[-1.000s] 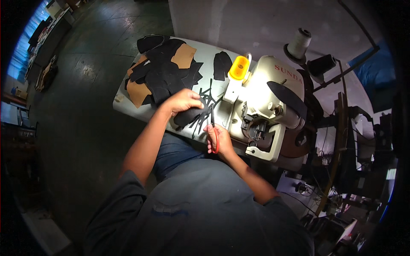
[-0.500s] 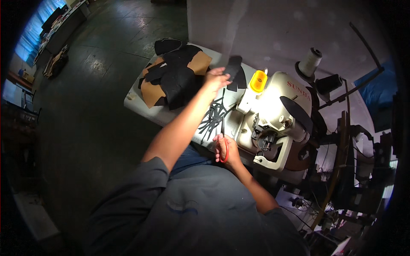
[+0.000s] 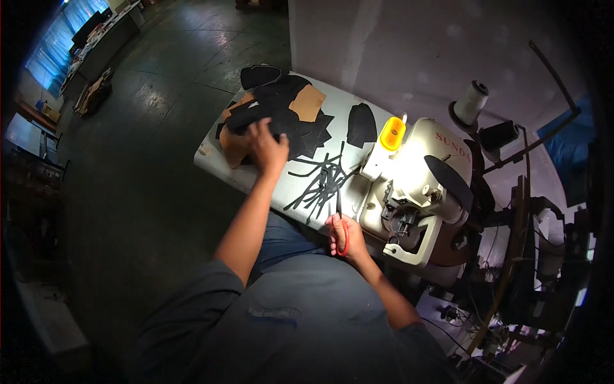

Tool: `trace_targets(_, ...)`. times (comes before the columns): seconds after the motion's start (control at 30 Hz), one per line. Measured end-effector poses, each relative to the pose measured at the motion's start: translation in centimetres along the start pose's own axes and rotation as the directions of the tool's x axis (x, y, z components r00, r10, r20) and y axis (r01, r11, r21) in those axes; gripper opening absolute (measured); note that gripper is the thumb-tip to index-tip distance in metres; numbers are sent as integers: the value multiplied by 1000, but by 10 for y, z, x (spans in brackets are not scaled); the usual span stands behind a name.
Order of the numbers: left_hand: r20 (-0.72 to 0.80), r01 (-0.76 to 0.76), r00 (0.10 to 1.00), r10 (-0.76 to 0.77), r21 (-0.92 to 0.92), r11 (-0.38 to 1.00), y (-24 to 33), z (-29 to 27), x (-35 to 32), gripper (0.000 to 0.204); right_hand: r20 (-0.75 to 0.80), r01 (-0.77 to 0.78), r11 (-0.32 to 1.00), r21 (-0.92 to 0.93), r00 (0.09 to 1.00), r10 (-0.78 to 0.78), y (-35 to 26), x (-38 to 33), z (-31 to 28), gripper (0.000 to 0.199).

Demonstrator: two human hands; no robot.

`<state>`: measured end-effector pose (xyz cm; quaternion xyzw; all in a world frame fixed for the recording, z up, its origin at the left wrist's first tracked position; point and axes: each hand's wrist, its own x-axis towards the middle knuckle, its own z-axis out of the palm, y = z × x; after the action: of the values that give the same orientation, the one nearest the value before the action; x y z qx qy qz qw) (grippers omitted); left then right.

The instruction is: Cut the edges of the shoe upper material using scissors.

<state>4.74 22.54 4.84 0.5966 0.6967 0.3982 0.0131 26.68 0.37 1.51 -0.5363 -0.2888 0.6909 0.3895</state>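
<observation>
Right hand (image 3: 355,240): fingers curled round red-handled scissors (image 3: 346,242), black strips (image 3: 330,180) at twelve.
Left hand (image 3: 270,153): fingers half-spread over black pieces (image 3: 299,139), ten o'clock from the scissors; grip, can't tell!
Yellow cup (image 3: 393,133): one o'clock, contents too small to read.

scissors (image 3: 346,238): red-handled, dark blades forward | black pieces (image 3: 302,138): heaped, overlapping

Room dim overall. Intense light burns out the sewing machine's (image 3: 437,153) near face. Reflections glare off the floor (image 3: 152,99). Left hand (image 3: 270,151) slightly blurred. Fisheye rim blackened, edges bowed.
</observation>
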Motion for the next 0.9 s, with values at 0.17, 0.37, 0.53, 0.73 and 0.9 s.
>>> trace_targets(0.17,206,114,972,-113,8,993,-30,-29,-9,85,11,-3,1000,-10,1000,3,-5,5,8,45)
trace_targets(0.37,232,182,964,-133,-202,962,-47,-23,-12,63,52,63,996,-61,997,-60,-7,3,13,42)
trace_targets(0.53,559,479,827,-63,-641,599,-60,-36,-17,34,61,151,988,-33,987,-149,-9,-3,4,37)
trace_targets(0.73,629,614,775,67,-773,158,42,-95,-41,40,78,252,967,22,964,-253,-25,-3,8,29)
trace_targets(0.9,706,705,702,86,-707,51,49,-83,-68,44,81,253,967,6,964,-253,-42,-4,13,28)
